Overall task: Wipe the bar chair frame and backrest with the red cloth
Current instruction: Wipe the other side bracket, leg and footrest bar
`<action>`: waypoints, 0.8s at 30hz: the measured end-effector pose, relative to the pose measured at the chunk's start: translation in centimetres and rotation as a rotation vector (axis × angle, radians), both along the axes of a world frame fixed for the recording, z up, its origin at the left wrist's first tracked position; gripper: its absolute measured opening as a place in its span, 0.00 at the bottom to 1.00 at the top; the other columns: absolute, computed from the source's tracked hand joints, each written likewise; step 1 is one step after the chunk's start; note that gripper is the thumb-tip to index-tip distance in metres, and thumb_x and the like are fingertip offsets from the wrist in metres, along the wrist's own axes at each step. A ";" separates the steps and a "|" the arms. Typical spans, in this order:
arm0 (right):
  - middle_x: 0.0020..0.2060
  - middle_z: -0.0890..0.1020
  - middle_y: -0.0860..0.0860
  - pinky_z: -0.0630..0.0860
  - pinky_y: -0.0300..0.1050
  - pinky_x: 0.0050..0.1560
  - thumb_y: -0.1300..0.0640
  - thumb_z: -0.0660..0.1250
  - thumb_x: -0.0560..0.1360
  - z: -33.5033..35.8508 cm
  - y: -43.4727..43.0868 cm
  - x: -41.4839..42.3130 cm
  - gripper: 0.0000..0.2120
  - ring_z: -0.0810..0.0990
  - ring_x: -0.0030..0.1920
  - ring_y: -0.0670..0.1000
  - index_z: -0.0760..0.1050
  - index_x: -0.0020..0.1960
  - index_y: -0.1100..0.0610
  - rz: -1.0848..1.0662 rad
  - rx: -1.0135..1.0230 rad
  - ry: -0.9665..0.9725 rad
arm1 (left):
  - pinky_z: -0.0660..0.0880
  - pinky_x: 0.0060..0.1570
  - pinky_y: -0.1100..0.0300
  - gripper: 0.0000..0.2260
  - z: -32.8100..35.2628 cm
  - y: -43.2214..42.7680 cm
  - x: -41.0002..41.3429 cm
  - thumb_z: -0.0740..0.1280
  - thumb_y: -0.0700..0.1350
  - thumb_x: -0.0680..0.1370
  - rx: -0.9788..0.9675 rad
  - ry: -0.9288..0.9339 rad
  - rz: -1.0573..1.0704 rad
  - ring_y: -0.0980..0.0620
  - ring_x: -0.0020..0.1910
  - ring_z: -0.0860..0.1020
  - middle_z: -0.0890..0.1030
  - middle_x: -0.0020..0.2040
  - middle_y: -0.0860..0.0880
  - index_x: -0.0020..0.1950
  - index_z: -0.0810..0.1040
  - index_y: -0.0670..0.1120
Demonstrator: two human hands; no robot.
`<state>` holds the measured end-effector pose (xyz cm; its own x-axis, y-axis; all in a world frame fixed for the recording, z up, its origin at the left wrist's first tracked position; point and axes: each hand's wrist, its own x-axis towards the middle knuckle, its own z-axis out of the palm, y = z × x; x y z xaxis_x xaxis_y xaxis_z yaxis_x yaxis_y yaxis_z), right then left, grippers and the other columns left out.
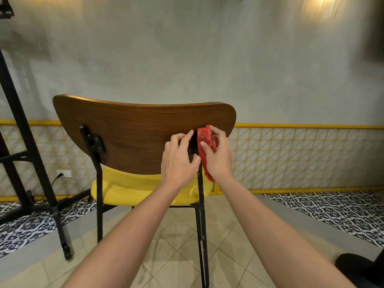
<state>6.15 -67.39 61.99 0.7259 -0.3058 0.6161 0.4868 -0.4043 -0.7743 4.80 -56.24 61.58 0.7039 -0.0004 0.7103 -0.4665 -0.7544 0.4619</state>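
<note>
Grey plaster wall (187, 48), yellow lattice panel (301, 159), patterned floor tiles (332, 213).

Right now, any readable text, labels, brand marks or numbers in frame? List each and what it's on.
No readable text anywhere.
Wooden backrest, black frame, yellow seat, red cloth: no lettering visible.
Wall socket: too small to show any marking.
</note>
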 end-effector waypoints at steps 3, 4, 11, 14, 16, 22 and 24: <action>0.51 0.76 0.49 0.62 0.32 0.40 0.57 0.67 0.75 -0.9 0.7 0.4 0.11 0.75 0.50 0.48 0.74 0.57 0.52 -0.108 -0.065 0.031 | 0.73 0.55 0.54 0.27 -0.3 0.0 0.1 0.64 0.47 0.75 -0.002 0.005 -0.005 0.51 0.60 0.67 0.67 0.65 0.51 0.74 0.62 0.51; 0.50 0.77 0.50 0.61 0.33 0.40 0.57 0.67 0.75 -1.2 0.7 0.4 0.09 0.75 0.49 0.48 0.75 0.55 0.54 -0.126 -0.066 0.046 | 0.73 0.56 0.54 0.28 -0.4 0.1 0.2 0.65 0.47 0.75 -0.003 0.007 -0.009 0.51 0.60 0.67 0.67 0.65 0.50 0.74 0.62 0.51; 0.50 0.78 0.49 0.65 0.39 0.45 0.56 0.65 0.76 -1.6 -0.1 0.8 0.09 0.75 0.50 0.48 0.75 0.56 0.54 -0.139 -0.173 0.094 | 0.73 0.55 0.54 0.27 -0.6 0.4 0.3 0.65 0.47 0.76 0.019 -0.011 -0.007 0.51 0.60 0.68 0.67 0.65 0.51 0.74 0.62 0.51; 0.50 0.78 0.48 0.67 0.33 0.44 0.56 0.63 0.77 -0.7 0.0 0.7 0.09 0.74 0.49 0.46 0.74 0.57 0.53 -0.146 -0.124 -0.014 | 0.73 0.56 0.54 0.28 -0.8 0.3 0.3 0.65 0.46 0.75 0.024 -0.014 -0.013 0.51 0.60 0.68 0.67 0.65 0.51 0.74 0.62 0.51; 0.49 0.76 0.46 0.65 0.27 0.41 0.55 0.64 0.77 -0.1 0.3 0.6 0.10 0.72 0.47 0.43 0.75 0.57 0.53 -0.150 -0.100 -0.029 | 0.73 0.56 0.53 0.28 -1.0 0.3 0.3 0.65 0.46 0.75 0.036 -0.018 -0.015 0.52 0.60 0.68 0.67 0.65 0.51 0.75 0.61 0.51; 0.48 0.80 0.46 0.66 0.30 0.40 0.55 0.68 0.74 -1.1 1.0 0.9 0.08 0.75 0.46 0.45 0.76 0.53 0.52 -0.158 -0.040 0.020 | 0.74 0.54 0.53 0.29 -1.6 0.2 0.6 0.64 0.45 0.76 0.017 -0.024 -0.034 0.52 0.61 0.68 0.66 0.66 0.51 0.75 0.60 0.49; 0.46 0.81 0.47 0.69 0.37 0.43 0.56 0.69 0.74 -2.0 0.9 0.9 0.07 0.77 0.46 0.47 0.76 0.51 0.52 -0.142 -0.021 0.069 | 0.74 0.54 0.52 0.29 -1.8 0.1 0.6 0.64 0.45 0.75 0.013 -0.023 -0.032 0.52 0.61 0.68 0.66 0.67 0.51 0.76 0.59 0.49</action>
<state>7.02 -66.46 60.00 0.7175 -0.3958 0.5732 0.3694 -0.4813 -0.7949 5.44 -56.18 59.73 0.6871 -0.0321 0.7259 -0.5011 -0.7443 0.4414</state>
